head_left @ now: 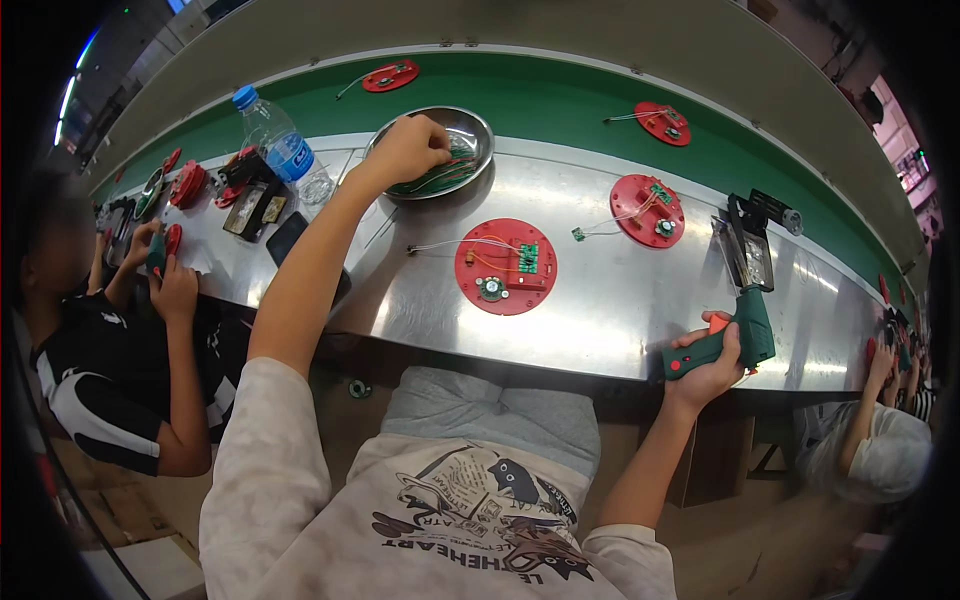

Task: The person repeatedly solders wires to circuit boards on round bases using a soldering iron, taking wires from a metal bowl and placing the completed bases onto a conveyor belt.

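My left hand [408, 152] reaches over a round metal bowl [482, 135] at the back of the bench, its fingers drawn together. Inside the bowl lie thin wires and small green circuit boards [436, 180]; whether the fingertips pinch one is hidden. My right hand [712, 372] is wrapped round a green pistol-shaped soldering gun [757, 328] with an orange trigger, at the bench's front edge. Between the hands a red round plate [490, 272] lies flat, carrying a green board, a silver round part and loose wires. Another such red plate [645, 205] lies farther right, with a small board trailing on wires.
A black soldering stand [755, 250] is just beyond the soldering gun. Two more red plates [391, 76] [664, 124] rest on the green back strip. Left are a water bottle [277, 140], a dark phone [289, 236] and another stand [250, 210]. Co-workers sit on both sides.
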Demonstrator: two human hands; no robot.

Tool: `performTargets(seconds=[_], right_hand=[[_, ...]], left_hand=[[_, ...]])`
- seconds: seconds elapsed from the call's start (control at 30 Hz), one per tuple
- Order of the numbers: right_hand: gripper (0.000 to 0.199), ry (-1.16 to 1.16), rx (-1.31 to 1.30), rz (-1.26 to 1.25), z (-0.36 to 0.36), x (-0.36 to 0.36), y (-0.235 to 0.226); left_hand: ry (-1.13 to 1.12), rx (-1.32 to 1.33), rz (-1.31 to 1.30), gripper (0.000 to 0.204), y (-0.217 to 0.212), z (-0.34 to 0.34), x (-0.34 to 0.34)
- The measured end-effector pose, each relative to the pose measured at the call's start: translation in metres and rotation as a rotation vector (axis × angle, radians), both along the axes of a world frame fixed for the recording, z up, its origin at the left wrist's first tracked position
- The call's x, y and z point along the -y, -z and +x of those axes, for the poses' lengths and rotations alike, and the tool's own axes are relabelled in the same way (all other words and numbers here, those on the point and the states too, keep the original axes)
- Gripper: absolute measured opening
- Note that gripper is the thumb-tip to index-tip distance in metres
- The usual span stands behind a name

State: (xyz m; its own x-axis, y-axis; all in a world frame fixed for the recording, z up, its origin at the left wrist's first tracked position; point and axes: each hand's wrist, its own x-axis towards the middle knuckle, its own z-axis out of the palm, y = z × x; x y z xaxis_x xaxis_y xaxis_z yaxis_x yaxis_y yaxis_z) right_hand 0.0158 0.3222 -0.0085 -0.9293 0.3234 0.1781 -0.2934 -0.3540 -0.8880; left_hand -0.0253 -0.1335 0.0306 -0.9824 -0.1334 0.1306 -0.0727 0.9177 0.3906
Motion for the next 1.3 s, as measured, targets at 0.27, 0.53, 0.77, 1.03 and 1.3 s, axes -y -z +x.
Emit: performTargets(seconds=[0.27,0.53,0.77,1.03,1.3], right_hand=[[0.031,-0.027,-0.032,0.082,-0.006,-0.005,0.009],[0.033,-0.026,-0.020,0.105,-0.005,-0.004,0.008],[0.032,-0.073,-0.011,0.109,-0.002,-0.001,0.003],[0.032,-0.082,-0.031,0.132,-0.001,-0.001,0.002],[0.033,-0.130,-0.066,0.133,-0.003,-0.001,0.004]], left_hand=[[0.018,-0.275,0.248,0.022,0.001,0.014,0.002],[0.033,-0.442,0.549,0.019,0.006,0.011,0.004],[0.057,-0.494,0.781,0.018,0.005,0.006,-0.004],[-0.039,-0.419,0.702,0.018,-0.002,0.012,-0.023],[0.072,-0.785,0.207,0.016,-0.001,0.034,-0.045]])
